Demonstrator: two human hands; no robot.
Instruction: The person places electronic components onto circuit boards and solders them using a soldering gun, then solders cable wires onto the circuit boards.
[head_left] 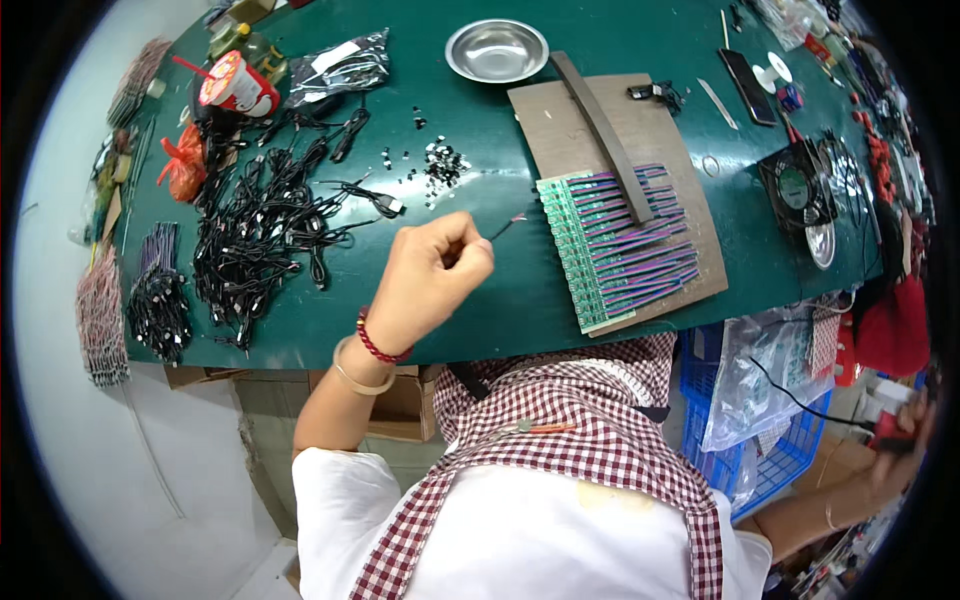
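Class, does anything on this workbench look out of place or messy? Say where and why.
At the upper left, the red drink cup seems out of place beside tangled black cables. The small black and white pieces lie loosely scattered near the metal bowl, which looks untidy.

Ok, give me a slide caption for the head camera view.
Left hand pinching a dark cable above a green workbench, near green circuit boards with coloured wires.

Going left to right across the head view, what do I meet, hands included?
Orange plastic bag → tangled black cables → left hand → black cable end it pinches → green circuit boards → black fan → right hand, blurred near the rim.
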